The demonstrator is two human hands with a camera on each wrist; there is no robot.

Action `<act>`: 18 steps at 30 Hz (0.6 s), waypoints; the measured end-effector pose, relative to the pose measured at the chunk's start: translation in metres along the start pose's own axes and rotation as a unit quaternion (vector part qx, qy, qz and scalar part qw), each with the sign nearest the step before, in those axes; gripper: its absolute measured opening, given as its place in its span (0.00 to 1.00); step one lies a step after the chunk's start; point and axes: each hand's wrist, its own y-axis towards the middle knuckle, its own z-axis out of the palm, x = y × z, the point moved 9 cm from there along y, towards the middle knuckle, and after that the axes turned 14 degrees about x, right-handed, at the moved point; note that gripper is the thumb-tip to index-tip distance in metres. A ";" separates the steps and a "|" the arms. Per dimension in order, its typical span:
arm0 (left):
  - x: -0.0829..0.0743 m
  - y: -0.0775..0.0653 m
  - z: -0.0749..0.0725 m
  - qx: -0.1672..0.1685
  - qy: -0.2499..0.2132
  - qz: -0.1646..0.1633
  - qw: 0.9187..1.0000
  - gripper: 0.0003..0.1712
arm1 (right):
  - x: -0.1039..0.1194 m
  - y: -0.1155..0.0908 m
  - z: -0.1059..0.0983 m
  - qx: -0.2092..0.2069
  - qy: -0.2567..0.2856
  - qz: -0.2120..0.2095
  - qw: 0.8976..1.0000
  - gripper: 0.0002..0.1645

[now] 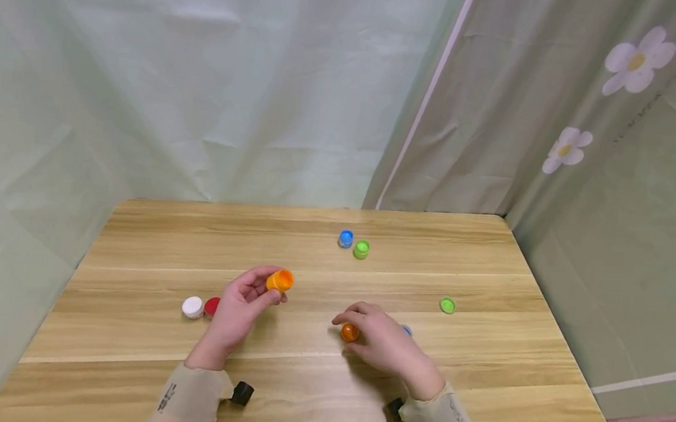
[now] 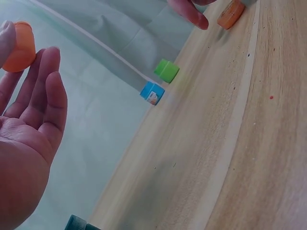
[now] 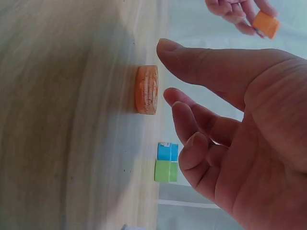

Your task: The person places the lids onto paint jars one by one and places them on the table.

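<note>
My left hand [image 1: 239, 306] pinches a small orange paint pot [image 1: 279, 280] between thumb and fingers, above the table. The pot has no lid on, and its mouth is turned toward the head camera. On the tabletop lies an orange lid [image 3: 147, 90], beside the fingertips of my right hand [image 1: 384, 339]. In the right wrist view, that hand's thumb and fingers are spread apart with a gap to the lid. A blue lid [image 1: 406, 329] shows partly from behind the right hand.
Open blue [image 1: 345, 239] and green [image 1: 361, 250] pots stand side by side toward the back of the wooden table [image 1: 310, 396]. A green lid [image 1: 447, 306] lies to the right. White [image 1: 192, 307] and red [image 1: 211, 307] pots are left of my left hand, which partly covers the red one.
</note>
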 end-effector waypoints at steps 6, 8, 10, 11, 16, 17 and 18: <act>0.003 0.000 -0.002 -0.019 0.026 -0.027 0.999 0.24 | 0.001 0.000 0.001 -0.003 -0.005 -0.005 1.000 0.26; 0.003 0.000 -0.002 -0.022 0.037 -0.034 0.998 0.26 | 0.001 0.000 0.002 -0.003 -0.007 -0.006 1.000 0.25; 0.004 0.000 -0.002 -0.022 0.041 -0.036 0.998 0.26 | 0.000 0.000 0.003 -0.003 -0.009 -0.005 1.000 0.25; 0.004 0.000 -0.002 -0.022 0.041 -0.036 0.998 0.26 | 0.000 0.000 0.003 -0.003 -0.010 -0.004 1.000 0.25; 0.006 0.000 -0.002 -0.024 0.037 -0.040 0.998 0.23 | -0.003 0.001 0.004 -0.005 -0.010 0.001 1.000 0.24; 0.006 0.000 -0.002 -0.024 0.036 -0.039 0.998 0.23 | -0.003 0.001 0.004 -0.006 -0.009 0.003 1.000 0.24; 0.005 0.000 -0.002 -0.022 0.033 -0.038 0.998 0.23 | -0.004 0.001 0.004 -0.007 -0.007 0.005 1.000 0.24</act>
